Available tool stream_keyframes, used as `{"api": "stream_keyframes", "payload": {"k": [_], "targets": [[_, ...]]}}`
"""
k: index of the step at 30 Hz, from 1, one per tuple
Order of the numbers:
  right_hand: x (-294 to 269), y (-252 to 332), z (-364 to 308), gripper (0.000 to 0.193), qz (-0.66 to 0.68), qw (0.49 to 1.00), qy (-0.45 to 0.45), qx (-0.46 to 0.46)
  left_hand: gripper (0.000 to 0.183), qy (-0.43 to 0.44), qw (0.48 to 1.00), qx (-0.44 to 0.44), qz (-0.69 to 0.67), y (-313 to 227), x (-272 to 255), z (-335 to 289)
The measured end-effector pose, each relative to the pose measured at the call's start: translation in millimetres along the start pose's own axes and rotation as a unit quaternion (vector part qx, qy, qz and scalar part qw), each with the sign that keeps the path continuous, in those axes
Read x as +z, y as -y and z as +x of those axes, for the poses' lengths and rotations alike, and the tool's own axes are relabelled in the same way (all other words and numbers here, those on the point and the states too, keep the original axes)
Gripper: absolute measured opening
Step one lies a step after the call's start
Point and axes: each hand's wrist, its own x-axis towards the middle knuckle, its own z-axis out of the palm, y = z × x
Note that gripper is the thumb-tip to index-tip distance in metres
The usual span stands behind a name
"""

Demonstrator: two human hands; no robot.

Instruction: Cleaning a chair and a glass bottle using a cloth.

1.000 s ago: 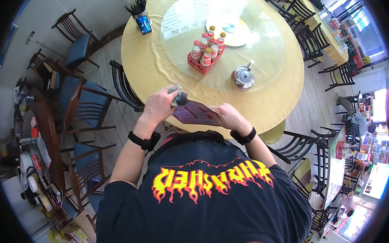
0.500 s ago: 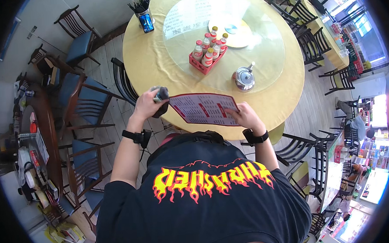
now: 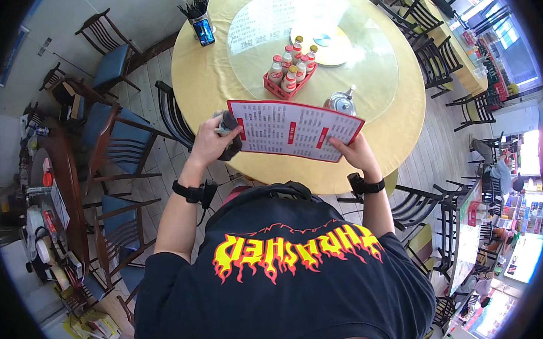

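Note:
A flat menu (image 3: 276, 130) with a red border and rows of small print is held up over the near edge of the round table. My right hand (image 3: 359, 154) pinches its lower right corner, the thumb on the printed face. My left hand (image 3: 210, 142) is closed round a crumpled dark grey cloth (image 3: 230, 148) at the menu's left edge. The left thumb reaches over onto the menu's edge. Just past the menu stands a metal teapot (image 3: 341, 101), its lower part hidden by the sheet. Beyond is a red crate (image 3: 283, 96) of bottles with red and yellow caps.
The yellow-clothed table (image 3: 201, 94) carries a glass turntable (image 3: 369, 50) with a pale disc (image 3: 336, 53). A holder (image 3: 203, 30) of dark sticks stands at its far left. Chairs surround it, including a blue-seated chair (image 3: 110, 64) at left. People sit at far right.
The menu has been raised and tilted up toward me, now partly covering the teapot. My right hand has moved slightly right with it. The left thumb now lies on the menu's left edge.

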Motion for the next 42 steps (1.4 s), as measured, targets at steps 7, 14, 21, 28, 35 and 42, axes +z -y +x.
{"api": "stream_keyframes", "payload": {"k": [7,14,21,28,35,42], "targets": [[-5,15,11,0.06,-0.194,0.968,-0.057,-0.151,0.027,-0.055,0.933,0.034,0.353,-34,-2,4],[72,13,15,0.028,-0.17,0.97,0.099,-0.142,0.032,0.037,0.91,0.188,0.367,-40,40,2],[92,0,10,0.023,-0.206,0.961,0.13,-0.129,0.034,0.069,0.921,0.162,0.347,-44,47,-5],[95,1,11,0.024,-0.231,0.955,0.135,-0.127,0.038,0.068,0.937,0.105,0.325,-36,52,-11],[66,15,-1,0.022,-0.155,0.962,0.042,-0.22,0.039,0.102,0.959,0.063,0.256,29,23,-23],[1,-11,2,0.023,0.058,0.987,-0.138,-0.052,0.038,0.107,0.936,-0.106,0.319,167,27,-99]]}}
